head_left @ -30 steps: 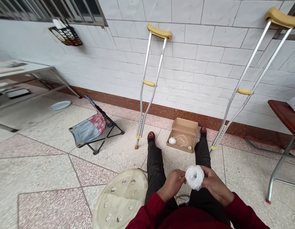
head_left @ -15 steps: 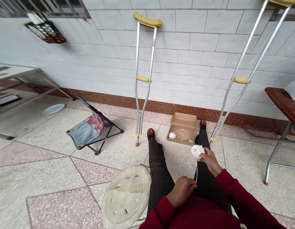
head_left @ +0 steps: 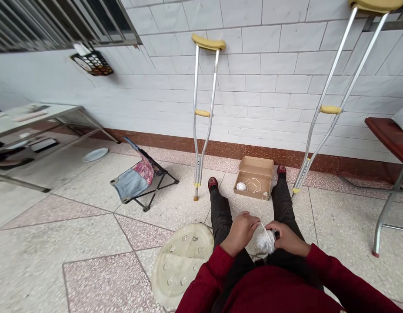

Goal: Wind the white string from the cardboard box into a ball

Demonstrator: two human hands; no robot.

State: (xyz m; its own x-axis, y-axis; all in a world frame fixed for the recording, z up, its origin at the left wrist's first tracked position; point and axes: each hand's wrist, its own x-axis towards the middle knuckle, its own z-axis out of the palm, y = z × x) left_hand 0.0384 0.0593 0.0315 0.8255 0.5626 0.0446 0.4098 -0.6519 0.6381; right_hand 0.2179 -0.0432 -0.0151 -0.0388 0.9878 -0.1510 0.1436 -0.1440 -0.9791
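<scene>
A white ball of yarn (head_left: 265,241) hangs between my knees, gripped by my right hand (head_left: 288,238) at its upper right side. My left hand (head_left: 241,231) is closed in a pinch on the white strand, just left of the ball and a little above it. The strand runs from my left fingertips down onto the ball. Beyond my hands, an open cardboard box (head_left: 252,193) lies on the floor between my feet, with a smaller white yarn ball (head_left: 241,186) and loose loops of string inside.
Two crutches (head_left: 203,114) (head_left: 330,109) lean on the tiled wall. A folding stool (head_left: 132,181) and a round pale lid-like disc (head_left: 181,265) are at left. A table (head_left: 58,111) stands far left, a red-brown stool (head_left: 388,139) at right.
The yarn ball and my right hand have moved down toward my lap. My left hand has risen to the strand's upper part, beside the ball. The view has shifted left.
</scene>
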